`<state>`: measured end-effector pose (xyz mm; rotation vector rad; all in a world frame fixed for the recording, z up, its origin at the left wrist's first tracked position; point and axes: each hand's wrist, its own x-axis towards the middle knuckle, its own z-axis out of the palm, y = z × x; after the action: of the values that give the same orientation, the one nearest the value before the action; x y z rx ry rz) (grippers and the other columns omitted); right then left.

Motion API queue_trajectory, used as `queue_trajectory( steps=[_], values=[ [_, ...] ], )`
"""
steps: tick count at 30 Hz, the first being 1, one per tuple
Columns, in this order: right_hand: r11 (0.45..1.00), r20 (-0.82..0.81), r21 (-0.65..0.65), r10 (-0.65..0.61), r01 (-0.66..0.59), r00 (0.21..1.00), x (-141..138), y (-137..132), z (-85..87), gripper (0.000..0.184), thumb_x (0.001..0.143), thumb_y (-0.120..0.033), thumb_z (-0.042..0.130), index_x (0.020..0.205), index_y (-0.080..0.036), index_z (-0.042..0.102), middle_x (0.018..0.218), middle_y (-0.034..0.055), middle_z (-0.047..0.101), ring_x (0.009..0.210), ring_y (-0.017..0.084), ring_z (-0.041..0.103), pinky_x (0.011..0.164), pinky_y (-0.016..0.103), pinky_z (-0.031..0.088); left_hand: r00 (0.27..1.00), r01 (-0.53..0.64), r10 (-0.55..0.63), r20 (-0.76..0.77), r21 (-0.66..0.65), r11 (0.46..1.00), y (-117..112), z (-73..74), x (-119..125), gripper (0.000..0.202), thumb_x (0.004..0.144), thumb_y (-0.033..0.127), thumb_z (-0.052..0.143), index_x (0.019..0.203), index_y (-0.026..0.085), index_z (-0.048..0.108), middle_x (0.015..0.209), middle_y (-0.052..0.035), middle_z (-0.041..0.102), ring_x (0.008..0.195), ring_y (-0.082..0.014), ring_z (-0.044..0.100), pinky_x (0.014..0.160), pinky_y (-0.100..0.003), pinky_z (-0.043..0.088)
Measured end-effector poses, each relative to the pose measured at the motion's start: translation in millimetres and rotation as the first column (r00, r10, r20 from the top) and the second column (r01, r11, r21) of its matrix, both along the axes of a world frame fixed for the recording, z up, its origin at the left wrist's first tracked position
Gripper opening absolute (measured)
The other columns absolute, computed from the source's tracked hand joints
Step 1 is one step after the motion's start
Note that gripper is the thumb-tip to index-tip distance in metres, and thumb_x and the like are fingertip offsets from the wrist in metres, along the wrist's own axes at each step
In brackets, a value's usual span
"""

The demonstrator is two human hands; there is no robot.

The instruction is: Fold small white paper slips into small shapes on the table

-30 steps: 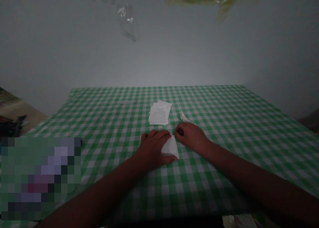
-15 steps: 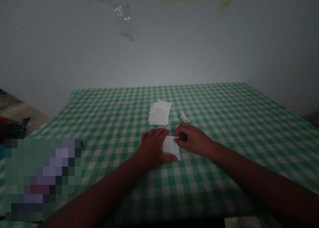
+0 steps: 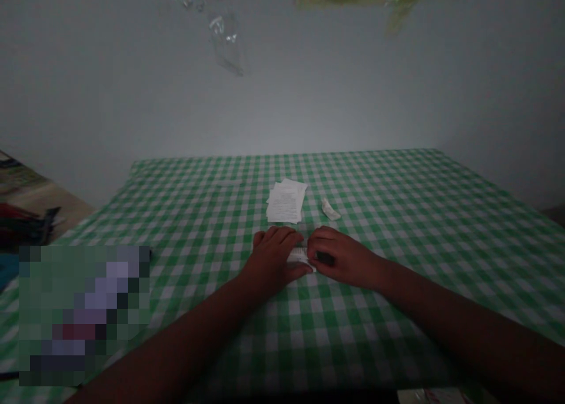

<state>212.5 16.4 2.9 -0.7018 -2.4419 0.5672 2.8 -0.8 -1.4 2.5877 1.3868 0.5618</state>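
From my head camera, the narrow strip of printed paper (image 3: pixel 300 255) lies between my hands, with its long axis running roughly crosswise from one hand to the other. My left hand (image 3: pixel 271 257) is nearer, lying palm-down and covering the strip's left part. My right hand (image 3: pixel 339 257) is curled, its fingertips (image 3: pixel 311 245) at the strip's right end. I cannot tell whether either hand is actually gripping it.

Just beyond my hands, on the gingham-covered tabletop (image 3: pixel 397 186), a small stack of printed paper (image 3: pixel 286 202) sits ahead of the gap between them. A crumpled white scrap (image 3: pixel 331 209) lies ahead of my right hand.
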Motion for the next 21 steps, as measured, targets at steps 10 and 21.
queue_trajectory(
  steps=[10,21],
  values=[
    [0.988,0.027,-0.113,0.113,-0.109,0.993,11.4,4.7,1.8,0.024,0.080,-0.013,0.065,0.103,-0.020,0.064,0.114,0.0075,0.061,0.108,0.019,0.058,0.095,0.036,0.048,0.990,0.135,-0.138,-0.039,-0.066,0.989,-2.1,7.3,-4.7,0.027,0.081,0.034,0.074,0.102,0.024,0.061,0.109,-0.0009,0.065,0.105,-0.0220,0.056,0.088,-0.039,0.031],
    [0.972,0.029,-0.177,0.159,-0.151,0.987,13.6,9.6,5.0,0.017,0.084,-0.010,0.059,0.095,-0.019,0.070,0.113,0.0078,0.062,0.107,0.018,0.060,0.094,0.034,0.049,0.982,0.186,-0.189,-0.012,-0.109,0.976,-0.8,5.7,-12.8,0.028,0.082,0.028,0.071,0.107,0.024,0.062,0.116,-0.0028,0.064,0.111,-0.0229,0.054,0.093,-0.040,0.033]
  ],
)
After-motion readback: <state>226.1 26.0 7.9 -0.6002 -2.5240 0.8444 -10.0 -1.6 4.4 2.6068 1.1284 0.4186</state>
